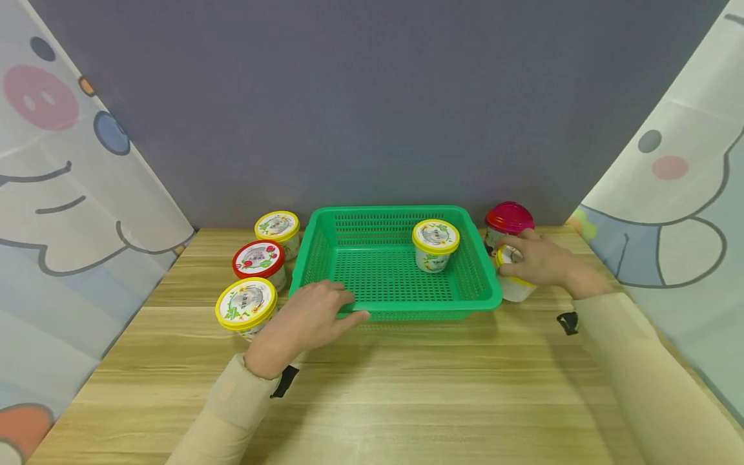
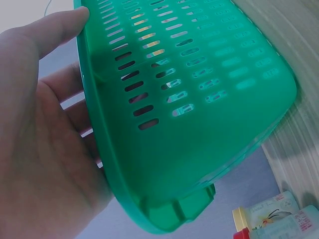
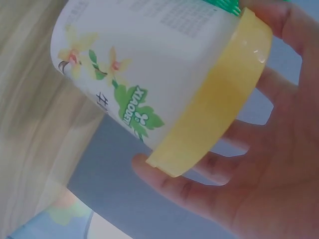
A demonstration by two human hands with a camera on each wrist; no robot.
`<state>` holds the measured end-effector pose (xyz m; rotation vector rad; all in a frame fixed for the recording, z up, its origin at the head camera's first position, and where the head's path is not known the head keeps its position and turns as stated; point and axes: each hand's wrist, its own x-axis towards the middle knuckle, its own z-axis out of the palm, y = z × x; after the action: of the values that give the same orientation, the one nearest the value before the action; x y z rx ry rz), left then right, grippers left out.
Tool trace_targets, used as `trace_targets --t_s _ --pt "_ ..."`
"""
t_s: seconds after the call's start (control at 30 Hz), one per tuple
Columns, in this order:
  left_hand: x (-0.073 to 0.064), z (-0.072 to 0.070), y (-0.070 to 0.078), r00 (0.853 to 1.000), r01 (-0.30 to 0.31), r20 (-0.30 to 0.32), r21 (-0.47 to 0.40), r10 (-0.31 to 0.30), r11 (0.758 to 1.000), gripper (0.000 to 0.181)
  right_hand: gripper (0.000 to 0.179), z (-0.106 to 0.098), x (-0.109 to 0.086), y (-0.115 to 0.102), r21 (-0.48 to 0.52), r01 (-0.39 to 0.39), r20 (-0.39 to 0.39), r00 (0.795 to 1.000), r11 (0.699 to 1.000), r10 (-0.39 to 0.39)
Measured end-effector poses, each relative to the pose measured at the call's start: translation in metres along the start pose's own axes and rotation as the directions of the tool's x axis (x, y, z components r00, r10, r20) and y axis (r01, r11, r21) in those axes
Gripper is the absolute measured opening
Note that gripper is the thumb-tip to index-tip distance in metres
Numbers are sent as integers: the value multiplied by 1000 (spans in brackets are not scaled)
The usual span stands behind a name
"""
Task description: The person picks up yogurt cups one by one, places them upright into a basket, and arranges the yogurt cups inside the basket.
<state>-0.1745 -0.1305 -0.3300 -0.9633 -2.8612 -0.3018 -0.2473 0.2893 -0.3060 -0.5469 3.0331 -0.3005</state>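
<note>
Pale left sleeve (image 1: pixel 232 403) up close, green basket (image 1: pixel 372 274) ahead.
Three tubs (image 1: pixel 247 303) stand to its left; my left hand (image 1: pixel 310 316) pinches its near rim (image 1: pixel 418 306); a yellow-lidded tub (image 1: pixel 435 245) sits inside, toward the right; just outside, my right hand (image 1: pixel 543 259) has its fingers clamped on a second tub (image 1: pixel 515 289) by the lid (image 3: pixel 219 99), near a pink-lidded cup (image 1: pixel 509 218).

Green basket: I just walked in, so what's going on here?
A person's left grip holds the near rim of the green basket; the right grip has a yellow-lidded tub by its lid, just right of the basket. Another yellow-lidded tub stands inside. A pink-lidded tub sits behind the held one; three tubs stand left.
</note>
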Motion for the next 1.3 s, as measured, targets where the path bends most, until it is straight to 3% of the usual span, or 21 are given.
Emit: trace_targets --t_s 0.37,0.83,1.3 --pt "0 0 -1 1000 3 -3 -6 -3 1000 35 43 -19 -6 -12 -49 62 -24 998 997 -63" --pt "0 0 -2 1000 -3 0 -6 3 1000 35 50 -39 -9 -25 -84 -44 -3 999 995 44" --pt "0 1 -3 1000 -15 -10 8 15 1000 35 49 -54 -12 -38 -90 -55 -71 996 994 49"
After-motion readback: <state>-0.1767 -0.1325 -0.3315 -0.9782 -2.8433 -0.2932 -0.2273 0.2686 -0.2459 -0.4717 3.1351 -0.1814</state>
